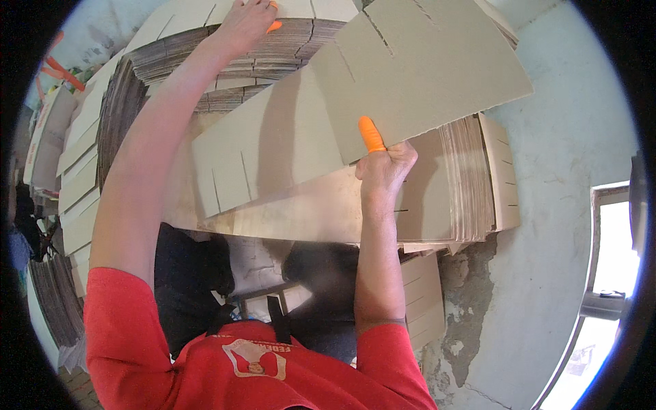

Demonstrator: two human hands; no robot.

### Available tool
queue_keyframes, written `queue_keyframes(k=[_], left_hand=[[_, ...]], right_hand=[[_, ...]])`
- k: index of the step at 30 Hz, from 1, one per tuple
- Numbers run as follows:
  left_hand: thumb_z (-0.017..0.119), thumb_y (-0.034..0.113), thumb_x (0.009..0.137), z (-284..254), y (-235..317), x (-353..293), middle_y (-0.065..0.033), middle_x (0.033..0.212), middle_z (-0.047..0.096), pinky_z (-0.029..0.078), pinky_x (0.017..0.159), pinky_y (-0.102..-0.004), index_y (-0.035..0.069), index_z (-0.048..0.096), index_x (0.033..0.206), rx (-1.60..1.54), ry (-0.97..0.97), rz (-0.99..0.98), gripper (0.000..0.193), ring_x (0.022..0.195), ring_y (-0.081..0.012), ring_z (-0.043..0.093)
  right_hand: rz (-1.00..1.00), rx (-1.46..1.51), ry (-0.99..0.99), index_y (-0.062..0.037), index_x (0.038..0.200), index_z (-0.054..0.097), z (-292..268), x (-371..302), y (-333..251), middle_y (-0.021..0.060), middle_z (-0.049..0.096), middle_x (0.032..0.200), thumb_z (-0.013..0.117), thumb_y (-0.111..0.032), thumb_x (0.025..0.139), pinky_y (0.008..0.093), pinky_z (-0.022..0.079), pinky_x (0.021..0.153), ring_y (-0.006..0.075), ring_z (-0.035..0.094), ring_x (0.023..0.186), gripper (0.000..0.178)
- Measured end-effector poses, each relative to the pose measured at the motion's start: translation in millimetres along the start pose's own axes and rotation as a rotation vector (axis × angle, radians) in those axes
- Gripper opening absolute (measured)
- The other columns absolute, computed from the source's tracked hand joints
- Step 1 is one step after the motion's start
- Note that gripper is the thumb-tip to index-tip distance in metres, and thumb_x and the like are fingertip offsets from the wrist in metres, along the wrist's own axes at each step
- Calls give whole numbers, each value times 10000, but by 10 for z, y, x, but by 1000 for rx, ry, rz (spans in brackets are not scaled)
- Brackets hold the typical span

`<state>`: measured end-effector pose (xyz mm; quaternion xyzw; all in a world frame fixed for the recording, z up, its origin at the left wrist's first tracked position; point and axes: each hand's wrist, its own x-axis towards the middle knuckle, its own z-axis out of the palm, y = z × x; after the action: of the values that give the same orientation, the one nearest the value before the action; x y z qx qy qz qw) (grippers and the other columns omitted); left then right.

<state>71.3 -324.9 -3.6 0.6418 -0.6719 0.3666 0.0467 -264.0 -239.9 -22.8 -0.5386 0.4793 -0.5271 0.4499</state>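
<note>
My right hand (386, 167) is closed on a slitted cardboard sheet (437, 68), its orange-covered thumb pressed on the top face and its fingers underneath. The sheet is tilted and reaches up to the right. A paler slitted cardboard panel (253, 150) runs on from it to the lower left; whether this is a second sheet or the same one creased, I cannot tell. At the far side my left hand (249, 26) rests on a tall stack of slitted cardboard (225, 58). Orange covers show on its finger ends, but the upper picture edge cuts off most of its fingers.
Beneath the sheet lies a pale work surface (301, 212). Another cardboard stack (468, 181) stands on the right, beside a peeling wall (560, 137) and a bright window (611, 239). More slitted sheets (80, 184) overlap along the left, near a white box (51, 140).
</note>
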Motion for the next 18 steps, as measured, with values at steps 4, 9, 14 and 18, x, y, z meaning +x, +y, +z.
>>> queue_keyframes(k=[4,9,14,18], left_hand=[[665,77,786,32,24,214,-95,1035,647,490,877,-420,52,622,1114,-61,-86,73,332,1024,-285,572],[644,39,781,-111,111,155,-85,1008,658,534,856,-399,82,632,1122,-274,90,-32,344,999,-289,599],[615,34,790,-315,180,107,-106,1164,590,561,852,-369,53,535,1245,-141,216,187,462,1016,-279,609],[591,35,801,-536,434,57,-129,1226,531,588,774,-342,-24,499,1243,-96,55,213,456,1015,-271,614]], right_hand=[[-63,-56,-27,49,978,714,-64,40,106,89,693,837,603,167,768,265,453,605,104,565,705,265],[-75,16,-29,58,963,710,-49,20,88,110,712,889,614,170,752,260,479,669,120,593,753,257],[-164,-120,2,66,961,703,-49,40,147,95,708,852,660,158,747,268,466,615,99,554,703,237],[-170,-108,8,73,968,699,-109,69,167,73,692,794,684,153,744,269,440,553,83,519,651,239]])
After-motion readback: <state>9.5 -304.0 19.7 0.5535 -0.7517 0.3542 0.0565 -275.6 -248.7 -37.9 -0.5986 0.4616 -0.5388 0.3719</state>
